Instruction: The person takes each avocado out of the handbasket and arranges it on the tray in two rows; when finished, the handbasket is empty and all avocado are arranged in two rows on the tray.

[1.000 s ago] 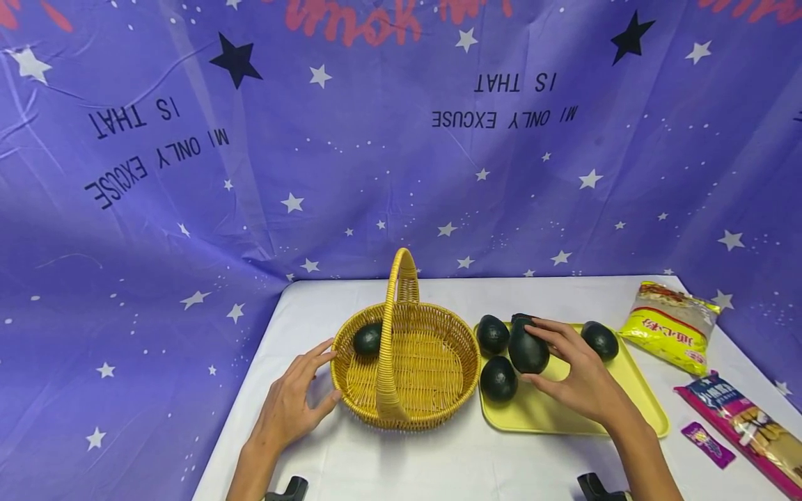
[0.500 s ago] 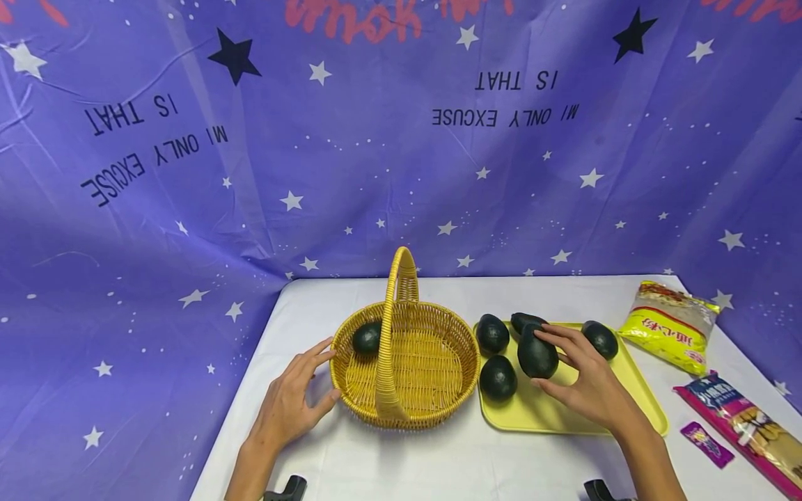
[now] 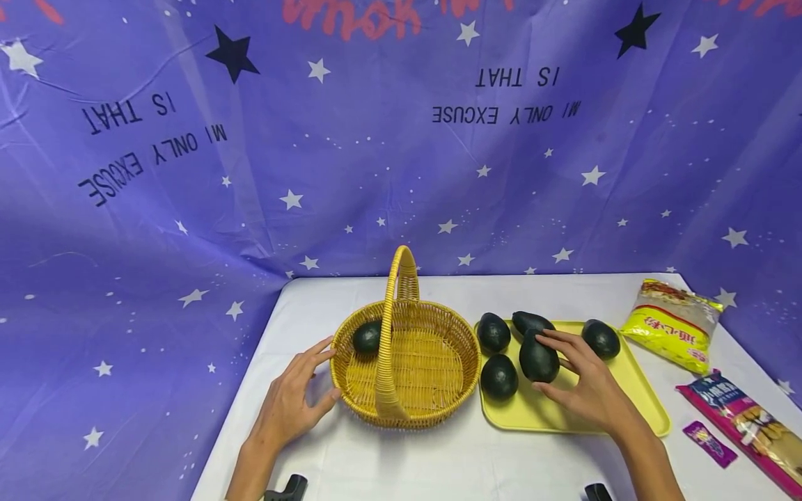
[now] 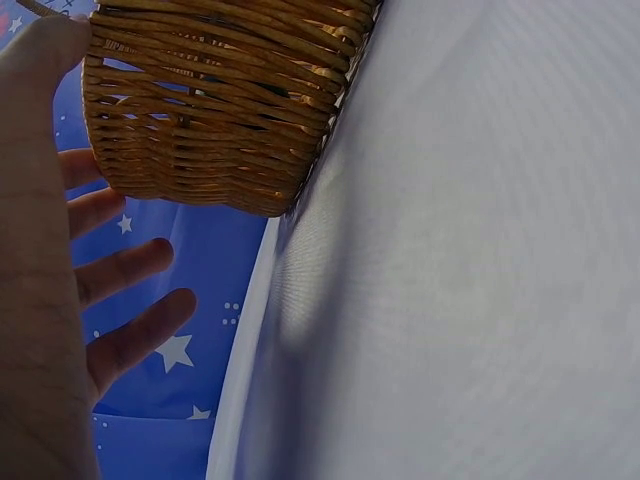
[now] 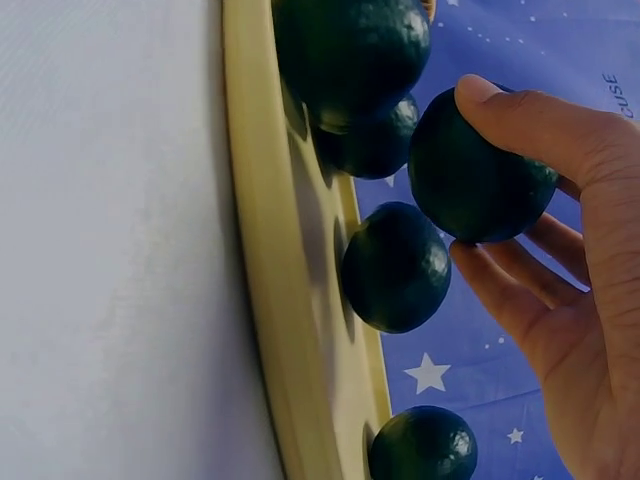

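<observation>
In the head view my right hand holds a dark green avocado by its sides. The right wrist view shows this avocado between thumb and fingers, raised off the yellow tray. Several more avocados lie on the tray, one at its far right and one near its front left. My left hand touches the left side of a wicker basket with spread, fairly straight fingers; the left wrist view shows its thumb against the basket wall. One avocado lies inside, left of the tall handle.
Right of the tray are a yellow food bag, a long pink-and-blue packet and a small purple sachet. A white cloth covers the table, and a purple starry sheet hangs behind it.
My right hand has moved a little right and toward me with the avocado, uncovering more of the avocado behind it. My left hand stays at the basket.
</observation>
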Demonstrator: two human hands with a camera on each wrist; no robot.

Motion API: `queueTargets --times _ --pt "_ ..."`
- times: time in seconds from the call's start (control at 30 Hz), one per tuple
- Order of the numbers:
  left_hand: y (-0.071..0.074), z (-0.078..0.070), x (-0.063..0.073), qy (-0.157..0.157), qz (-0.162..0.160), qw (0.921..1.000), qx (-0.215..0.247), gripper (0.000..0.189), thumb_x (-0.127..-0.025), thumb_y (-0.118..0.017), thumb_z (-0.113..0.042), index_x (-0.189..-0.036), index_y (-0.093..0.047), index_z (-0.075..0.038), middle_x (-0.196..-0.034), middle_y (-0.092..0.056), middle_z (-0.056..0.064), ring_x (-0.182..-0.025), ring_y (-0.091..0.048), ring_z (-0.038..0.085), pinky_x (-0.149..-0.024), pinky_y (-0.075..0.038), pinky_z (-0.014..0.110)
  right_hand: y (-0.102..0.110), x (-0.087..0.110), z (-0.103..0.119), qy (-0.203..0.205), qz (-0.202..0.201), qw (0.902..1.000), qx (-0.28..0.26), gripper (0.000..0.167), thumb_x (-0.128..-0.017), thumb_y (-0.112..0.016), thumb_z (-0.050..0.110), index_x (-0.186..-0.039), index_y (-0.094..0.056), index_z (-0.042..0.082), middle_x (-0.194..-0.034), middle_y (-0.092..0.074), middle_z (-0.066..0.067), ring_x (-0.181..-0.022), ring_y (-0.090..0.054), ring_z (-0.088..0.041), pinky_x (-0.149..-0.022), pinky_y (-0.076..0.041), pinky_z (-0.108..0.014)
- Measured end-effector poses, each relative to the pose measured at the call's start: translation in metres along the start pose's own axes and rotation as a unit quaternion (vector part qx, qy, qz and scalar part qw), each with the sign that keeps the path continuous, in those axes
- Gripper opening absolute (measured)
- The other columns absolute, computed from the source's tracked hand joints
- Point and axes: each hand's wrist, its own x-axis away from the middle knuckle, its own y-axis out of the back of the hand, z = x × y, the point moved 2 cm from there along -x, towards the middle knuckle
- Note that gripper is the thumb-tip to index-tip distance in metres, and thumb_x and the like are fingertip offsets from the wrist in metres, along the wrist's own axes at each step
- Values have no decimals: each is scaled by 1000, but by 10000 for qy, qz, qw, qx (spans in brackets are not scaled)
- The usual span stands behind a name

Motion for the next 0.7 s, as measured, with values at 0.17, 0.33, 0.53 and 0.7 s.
queueTargets --times 0.17,0.33,0.53,0.7 --pt "-1 1 0 28 40 10000 37 66 -90 -81 -37 -147 -64 -11 -160 -56 3 -111 -67 19 -81 -55 23 -1 4 -3 -63 40 10000 61 85 -71 -103 16 -147 -66 18 -151 -58 -7 -136 -51 -2 -91 -62 -43" --pt "0 2 0 25 6 10000 22 66 -91 -80 -39 -149 -63 -14 -161 -56 3 -112 -67 19 -81 -56 22 -3 6 -5 -99 43 9999 130 86 -70 -103 15 -147 -66 17 -149 -58 -8 -132 -54 -6 -88 -63 -48" --pt "0 2 0 -19 -38 10000 77 65 -91 -80 -38 -148 -64 -11 -160 -57 5 -115 -67 18 -83 -55 20 -5 8 -7 -113 59 9998 124 86 -70 -104 15 -147 -65 16 -149 -58 -8 -132 -54 -7 -87 -63 -47" --pt "-1 1 -1 -49 -60 9999 89 64 -92 -80 -39 -146 -64 -9 -159 -57 6 -116 -66 17 -83 -56 21 -6 10 -9 -122 94 9998 126 87 -70 -104 15 -147 -65 15 -149 -58 -9 -133 -51 -3 -86 -63 -44"
